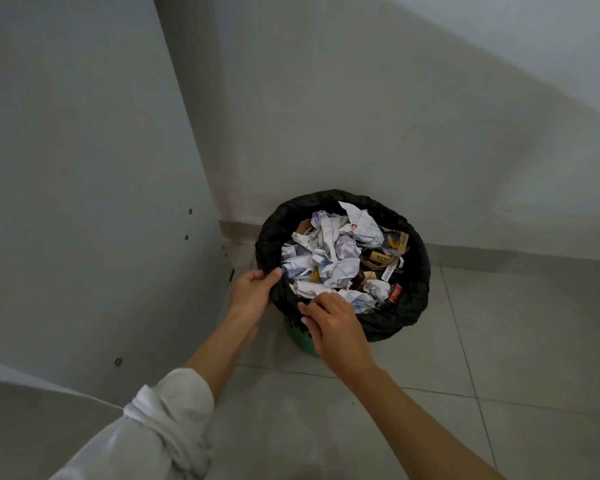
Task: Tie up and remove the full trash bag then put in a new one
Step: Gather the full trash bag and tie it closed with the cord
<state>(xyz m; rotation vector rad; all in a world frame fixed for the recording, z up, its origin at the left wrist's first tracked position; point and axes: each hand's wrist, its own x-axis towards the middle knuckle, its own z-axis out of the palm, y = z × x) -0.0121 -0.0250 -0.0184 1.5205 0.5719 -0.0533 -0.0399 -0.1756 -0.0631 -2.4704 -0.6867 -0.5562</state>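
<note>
A black trash bag (414, 289) lines a green bin (303, 342) that stands on the floor in a corner. The bag is filled to the brim with crumpled white paper (336, 258), cardboard pieces and small cans. My left hand (253, 292) grips the bag's folded rim at the near left side, thumb over the top. My right hand (333, 323) pinches the same rim at the near edge, fingers curled on the black plastic. Most of the bin's wall is hidden under the bag's overhang.
White walls (361, 116) meet just behind the bin, with a white panel (84, 202) close on its left. Pale floor tiles (499, 341) stretch to the right and toward me.
</note>
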